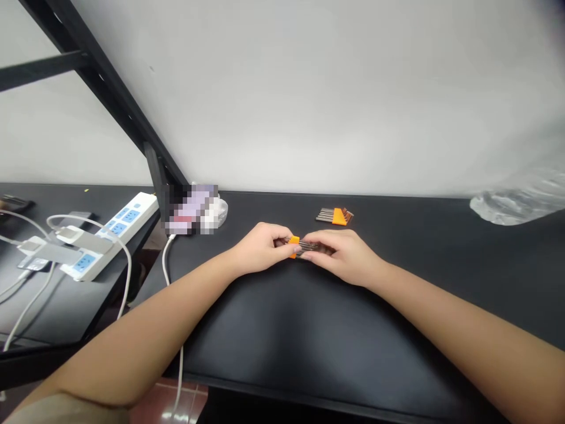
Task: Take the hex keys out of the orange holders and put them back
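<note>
A hex key set with an orange holder (293, 247) is between my two hands, just over the black table. My left hand (260, 250) is closed around the orange holder, with the thumb on its near side. The fingers of my right hand (346, 253) pinch the metal keys that stick out to the right; their far ends are partly hidden. A second hex key set (339, 216) in an orange holder lies on the table just behind my right hand, its long ends pointing left.
A white power strip (117, 227) with plugs and white cables lies on another table at left. A black metal frame (115, 106) slants up there. Clear plastic wrap (507, 205) lies at back right. A blurred-out purple item (192, 209) stands by the wall.
</note>
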A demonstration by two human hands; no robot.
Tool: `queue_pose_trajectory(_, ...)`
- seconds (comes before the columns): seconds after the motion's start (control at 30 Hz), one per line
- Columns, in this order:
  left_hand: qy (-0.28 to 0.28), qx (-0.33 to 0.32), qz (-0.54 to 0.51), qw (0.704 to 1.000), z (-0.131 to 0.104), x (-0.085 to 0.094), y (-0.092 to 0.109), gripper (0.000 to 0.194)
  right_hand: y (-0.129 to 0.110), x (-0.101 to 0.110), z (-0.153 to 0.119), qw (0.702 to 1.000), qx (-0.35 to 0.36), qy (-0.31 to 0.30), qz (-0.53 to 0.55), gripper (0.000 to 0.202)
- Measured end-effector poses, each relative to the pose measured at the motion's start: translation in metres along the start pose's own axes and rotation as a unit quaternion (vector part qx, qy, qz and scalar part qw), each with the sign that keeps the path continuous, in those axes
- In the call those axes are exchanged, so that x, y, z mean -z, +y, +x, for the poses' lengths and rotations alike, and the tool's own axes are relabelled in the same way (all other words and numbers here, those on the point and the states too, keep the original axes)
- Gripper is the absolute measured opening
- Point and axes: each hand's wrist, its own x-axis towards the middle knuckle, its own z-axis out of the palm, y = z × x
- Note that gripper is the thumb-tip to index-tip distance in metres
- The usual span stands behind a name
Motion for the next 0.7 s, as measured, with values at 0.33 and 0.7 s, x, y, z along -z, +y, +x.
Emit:
queue_pose_trajectory(0.33, 0.038, 0.026, -0.064, 0.997, 0.002, 0.002, 0.006, 0.031, 0.011, -0.003, 0.002, 0.999, 0.035, -0.012, -0.025, 0.022)
queue_pose_trajectory(0.7, 0.083, 0.078, -0.139, 0.984, 0.003, -0.009, 0.008, 0.030, -0.003, -0.009, 0.005, 0.999, -0.043, 0.015, 0.025, 0.022)
